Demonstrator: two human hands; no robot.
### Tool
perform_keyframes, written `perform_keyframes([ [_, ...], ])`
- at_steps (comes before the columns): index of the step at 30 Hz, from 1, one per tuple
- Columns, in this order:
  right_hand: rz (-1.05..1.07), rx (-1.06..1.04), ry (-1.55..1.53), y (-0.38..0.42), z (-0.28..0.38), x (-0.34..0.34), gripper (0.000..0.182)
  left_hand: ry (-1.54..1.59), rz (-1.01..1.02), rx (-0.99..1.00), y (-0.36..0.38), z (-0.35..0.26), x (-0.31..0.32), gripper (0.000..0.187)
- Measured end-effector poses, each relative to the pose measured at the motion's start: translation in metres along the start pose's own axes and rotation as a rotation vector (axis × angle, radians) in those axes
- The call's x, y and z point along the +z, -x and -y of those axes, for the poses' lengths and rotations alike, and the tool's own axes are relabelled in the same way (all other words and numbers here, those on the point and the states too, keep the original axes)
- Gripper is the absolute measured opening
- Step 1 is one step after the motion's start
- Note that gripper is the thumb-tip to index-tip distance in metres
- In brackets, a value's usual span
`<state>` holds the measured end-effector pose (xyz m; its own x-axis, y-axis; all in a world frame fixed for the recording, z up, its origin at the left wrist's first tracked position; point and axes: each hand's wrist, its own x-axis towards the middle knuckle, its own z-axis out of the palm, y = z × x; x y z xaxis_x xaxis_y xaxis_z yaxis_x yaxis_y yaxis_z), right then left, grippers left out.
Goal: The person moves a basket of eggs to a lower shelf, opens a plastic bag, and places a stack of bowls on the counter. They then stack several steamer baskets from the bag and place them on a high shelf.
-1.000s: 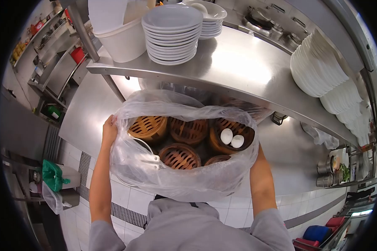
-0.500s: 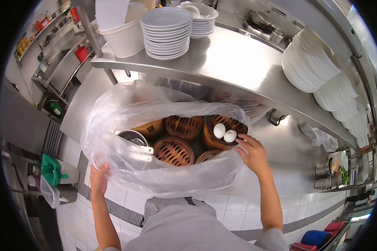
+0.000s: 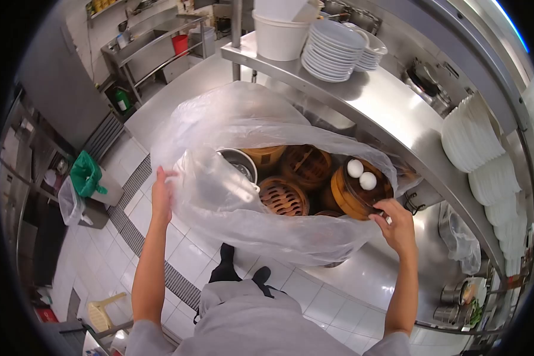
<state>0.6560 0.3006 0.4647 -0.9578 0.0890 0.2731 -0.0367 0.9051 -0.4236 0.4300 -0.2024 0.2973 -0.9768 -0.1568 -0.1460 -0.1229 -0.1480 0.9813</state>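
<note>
A large clear plastic bag spreads over the steel counter, its wide mouth facing up. My left hand is closed on the bag's left edge. Inside the mouth are several round bamboo steamers and a metal pot with a handle. The right-hand bamboo steamer is tilted, its side showing, and two white egg-shaped pieces sit on it. My right hand pinches this steamer's near right rim between thumb and fingers. A slatted steamer lies lower, near the middle; the bag partly hides others.
A steel shelf runs above the counter's far side, bearing a plate stack, a white tub and stacked white dishes. A bin with a green liner stands on the floor at left. Metal pots are at lower right.
The view has swung left, so things appear further right. My right hand has gone from beside the white pieces to the steamer's rim, and that steamer is now tilted. My left hand still holds the bag.
</note>
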Motion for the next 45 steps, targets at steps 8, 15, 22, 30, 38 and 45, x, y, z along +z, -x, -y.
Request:
perform_keyframes([
  [8,0.032,-0.264,0.106,-0.002,0.094,-0.009,0.026,-0.129,0.046,-0.185,-0.029,-0.008,0.028,0.07],
  [15,0.253,-0.52,-0.05,-0.077,0.206,-0.003,0.03,-0.104,0.092,-0.341,-0.047,0.036,0.034,0.068],
  [22,0.323,-0.536,-0.389,-0.194,0.324,0.166,0.029,0.32,0.341,-0.093,-0.047,0.213,0.038,0.036],
  [30,0.203,-0.382,-0.28,-0.279,0.348,0.473,0.026,0.119,0.516,-0.439,-0.022,0.149,0.023,0.032],
  [38,-0.08,0.083,-0.125,-0.286,0.287,0.653,0.025,-0.182,0.839,0.065,-0.008,0.185,-0.031,0.036],
  [45,0.651,-0.179,-0.1,-0.308,0.347,0.493,0.043,0.278,0.595,-0.44,-0.022,0.112,-0.038,0.039],
])
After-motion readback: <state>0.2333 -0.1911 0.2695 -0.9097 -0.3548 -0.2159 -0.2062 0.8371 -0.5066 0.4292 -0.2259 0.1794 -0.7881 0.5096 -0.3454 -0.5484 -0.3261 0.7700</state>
